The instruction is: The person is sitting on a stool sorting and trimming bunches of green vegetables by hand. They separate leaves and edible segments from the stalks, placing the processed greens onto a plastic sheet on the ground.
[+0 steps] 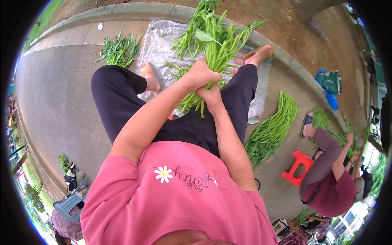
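Between my knees, a bunch of long-stemmed leafy greens (pixel 216 56) is in both my hands. My left hand (pixel 202 73) is closed around the stems, and my right hand (pixel 212 97) grips them lower down, near the cut ends. The two hands are close together, and the leafy tops point away from me. Beneath the bunch, more greens and loose trimmings (pixel 177 72) lie on a white woven plastic sheet (pixel 159 39). A large pile of long green stems (pixel 272 128) rests on the pavement to my right. Another leafy bunch (pixel 118 50) lies beyond my left knee.
A concrete curb (pixel 284 58) runs beyond the sheet, with bare soil behind it. To the right, a co-worker (pixel 330 180) handles greens beside a red plastic stool (pixel 297 168). Green and blue bags (pixel 330 82) lie past the curb. Another person is beside a grey plastic stool (pixel 69 203) at lower left.
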A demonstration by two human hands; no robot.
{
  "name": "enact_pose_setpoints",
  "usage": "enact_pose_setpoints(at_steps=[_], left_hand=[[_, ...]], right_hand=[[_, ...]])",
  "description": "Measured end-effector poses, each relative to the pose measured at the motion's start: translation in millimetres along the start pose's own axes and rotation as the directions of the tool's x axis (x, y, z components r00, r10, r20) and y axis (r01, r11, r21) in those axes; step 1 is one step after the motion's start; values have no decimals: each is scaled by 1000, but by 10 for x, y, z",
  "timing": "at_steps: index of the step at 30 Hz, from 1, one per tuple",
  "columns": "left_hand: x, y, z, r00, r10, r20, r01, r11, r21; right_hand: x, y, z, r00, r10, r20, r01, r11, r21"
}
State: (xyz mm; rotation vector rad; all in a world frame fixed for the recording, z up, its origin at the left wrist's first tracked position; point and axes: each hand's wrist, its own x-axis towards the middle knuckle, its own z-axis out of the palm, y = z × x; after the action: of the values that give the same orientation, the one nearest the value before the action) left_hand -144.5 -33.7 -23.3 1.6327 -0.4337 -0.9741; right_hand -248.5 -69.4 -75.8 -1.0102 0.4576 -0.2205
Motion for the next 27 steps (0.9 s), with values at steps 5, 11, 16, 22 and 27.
enact_pose_setpoints(at_steps=[5, 11, 16, 22, 27], left_hand=[[-80, -113, -314, 998, 42, 40, -38, 994, -101], [-147, -228, -571, 995, 98, -21, -98, 995, -14], [-225, -158, -547, 993, 61, -101, -61, 998, 8], [-236, -224, -533, 972, 152, -177, -135, 986, 101], [-213, -419, -282, 988, 90, -127, -68, 984, 166]], right_hand=[[51, 2, 57, 981, 48, 187, -33, 996, -82], [27, 12, 82, 958, 75, 278, -76, 997, -8], [25, 109, -17, 971, 61, 231, -42, 995, -87], [2, 33, 81, 984, 18, 180, -16, 1000, -11], [-70, 23, 62, 987, -53, 153, 62, 997, -51]])
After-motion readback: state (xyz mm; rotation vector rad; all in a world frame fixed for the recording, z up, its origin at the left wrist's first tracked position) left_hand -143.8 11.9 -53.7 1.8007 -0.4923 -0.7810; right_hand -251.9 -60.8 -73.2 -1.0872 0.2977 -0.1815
